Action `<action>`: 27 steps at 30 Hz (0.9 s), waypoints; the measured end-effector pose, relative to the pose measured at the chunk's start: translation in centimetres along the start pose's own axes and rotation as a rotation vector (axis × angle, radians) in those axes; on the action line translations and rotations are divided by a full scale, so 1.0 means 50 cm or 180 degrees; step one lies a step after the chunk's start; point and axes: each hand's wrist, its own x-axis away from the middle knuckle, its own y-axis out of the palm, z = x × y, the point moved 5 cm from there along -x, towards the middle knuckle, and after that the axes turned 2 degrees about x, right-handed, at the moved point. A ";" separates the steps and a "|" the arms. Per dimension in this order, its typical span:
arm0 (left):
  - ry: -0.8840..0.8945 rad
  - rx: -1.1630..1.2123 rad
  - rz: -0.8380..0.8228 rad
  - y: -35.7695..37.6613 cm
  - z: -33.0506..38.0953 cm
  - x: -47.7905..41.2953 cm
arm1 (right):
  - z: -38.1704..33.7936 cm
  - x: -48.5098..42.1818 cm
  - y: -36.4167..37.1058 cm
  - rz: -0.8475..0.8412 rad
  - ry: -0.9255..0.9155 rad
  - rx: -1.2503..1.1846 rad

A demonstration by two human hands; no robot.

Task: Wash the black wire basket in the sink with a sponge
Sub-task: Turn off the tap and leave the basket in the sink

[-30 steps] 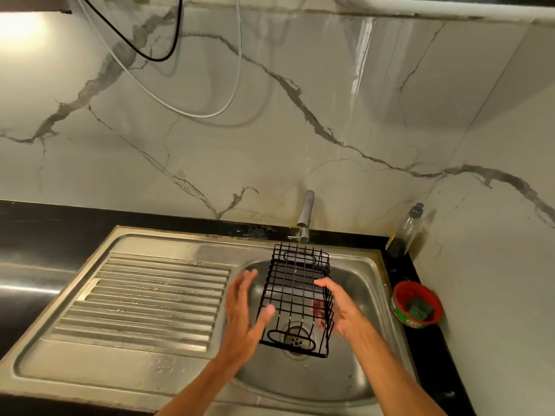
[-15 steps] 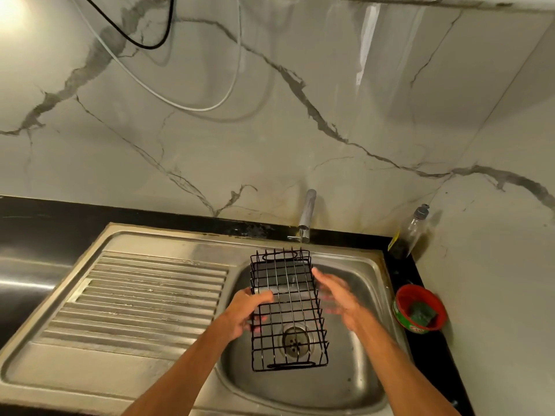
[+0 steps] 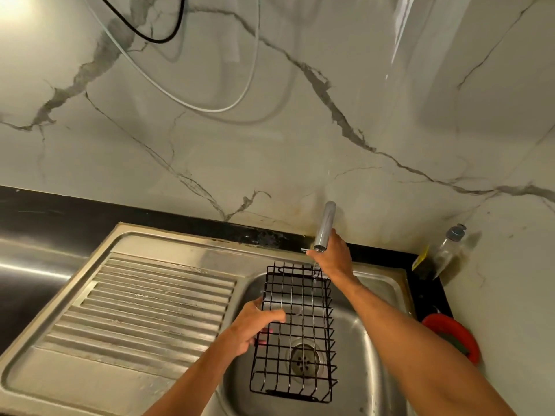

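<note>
Left hand (image 3: 255,325) grips basket (image 3: 297,295), right hand (image 3: 333,259) tap (image 3: 326,223), over steel sink (image 3: 354,349).

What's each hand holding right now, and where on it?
Left hand grips the basket by its left side wall. Right hand at the tap base; grip unclear.

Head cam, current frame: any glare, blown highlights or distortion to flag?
Head view: lamp glow blown out top-left; glare streak on the marble wall; bright reflection on the countertop left of the sink; wide-angle stretch at the frame edges; white cable casts a soft shadow; black wire basket looks sharp.
</note>
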 end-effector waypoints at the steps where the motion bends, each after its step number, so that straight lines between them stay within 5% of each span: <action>1: -0.0015 -0.0013 0.0024 -0.003 -0.003 -0.006 | -0.005 -0.004 0.002 -0.0009 -0.0134 0.0109; 15: -0.0061 -0.0238 0.0034 -0.027 -0.033 -0.042 | 0.002 -0.031 0.026 -0.0110 -0.1099 0.0569; 27: -0.0074 -0.0400 0.0121 -0.019 -0.043 -0.038 | 0.055 -0.010 0.001 -0.0012 0.0126 -0.0981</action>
